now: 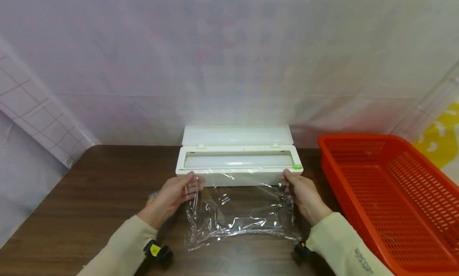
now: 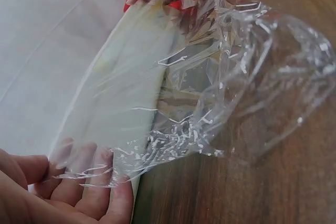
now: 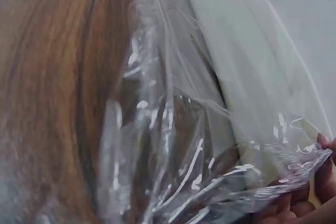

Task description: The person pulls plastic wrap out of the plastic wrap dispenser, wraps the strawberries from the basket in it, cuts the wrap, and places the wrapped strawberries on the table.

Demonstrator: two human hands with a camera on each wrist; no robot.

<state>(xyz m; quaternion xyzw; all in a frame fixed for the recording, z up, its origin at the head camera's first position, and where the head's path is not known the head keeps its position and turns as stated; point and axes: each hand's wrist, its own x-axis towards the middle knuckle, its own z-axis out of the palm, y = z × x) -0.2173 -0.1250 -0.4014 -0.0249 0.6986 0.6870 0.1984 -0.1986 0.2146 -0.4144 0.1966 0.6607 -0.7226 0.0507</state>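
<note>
Film (image 1: 247, 222) spreads from the front of the open box (image 1: 238, 149) over the table (image 1: 93, 196), pinched at its sides by the left hand (image 1: 174, 192) and right hand (image 1: 305, 193).

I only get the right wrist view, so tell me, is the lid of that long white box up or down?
Observer: Up. The head view shows the lid raised along the back edge of the white box.
Operator: And the left hand, what is it doing?
Observer: In the left wrist view it pinches the edge of the clear film between thumb and fingers.
Operator: Is anything standing beyond the right hand, on its outer side?
Observer: Yes, the head view shows a red basket to the right of it.
</note>
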